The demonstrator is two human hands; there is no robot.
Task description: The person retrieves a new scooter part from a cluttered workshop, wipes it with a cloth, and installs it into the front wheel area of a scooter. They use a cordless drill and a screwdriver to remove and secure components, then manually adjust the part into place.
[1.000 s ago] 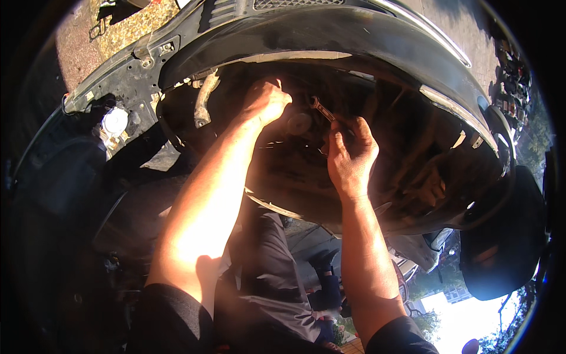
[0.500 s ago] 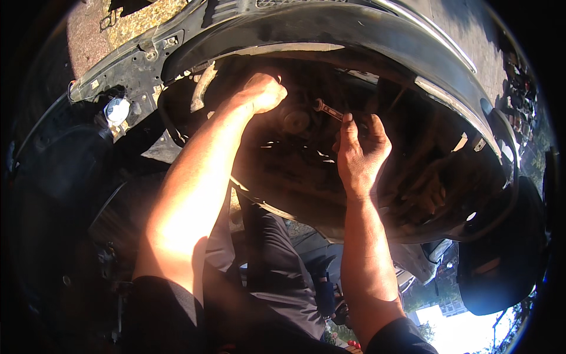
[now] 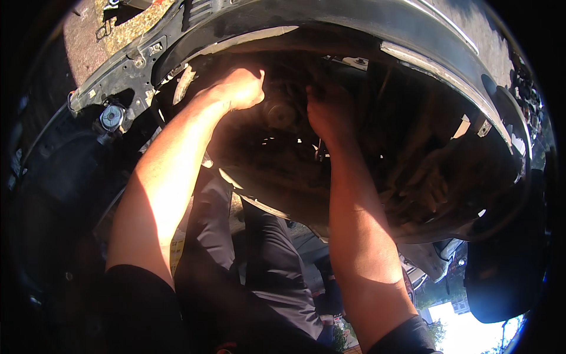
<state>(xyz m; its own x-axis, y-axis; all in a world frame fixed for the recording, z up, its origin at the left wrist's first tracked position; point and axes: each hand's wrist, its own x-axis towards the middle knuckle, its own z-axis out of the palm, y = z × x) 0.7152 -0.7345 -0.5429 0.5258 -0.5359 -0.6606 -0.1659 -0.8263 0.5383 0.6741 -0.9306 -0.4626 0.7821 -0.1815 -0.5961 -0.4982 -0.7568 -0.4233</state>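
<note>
Two bare hands reach into one dark hollow (image 3: 377, 183) in the body of a car (image 3: 348, 17), with a single round part (image 3: 282, 114) in the gap between them. That round part sits deep in the shade, below and to the right of the left hand (image 3: 244, 88) and to the left of the right hand (image 3: 330, 112); its face is turned roughly toward the camera, and being round it shows no clear long axis. The hollow itself stretches mainly from left to right. The left forearm slants up from the lower left, and its hand is bunched like a fist, thumb toward the upper right; the fingers are hidden, so I cannot tell whether they hold anything. The right forearm stands nearer upright, leaning up to the left, its hand curled in shadow with the thumb side toward the upper left; I cannot tell what it grips. One pale pipe (image 3: 184, 85) is near the left wrist, one silver cap (image 3: 112, 118) lies farther left, and two dark trouser legs (image 3: 274, 242) show below, between the forearms.
</note>
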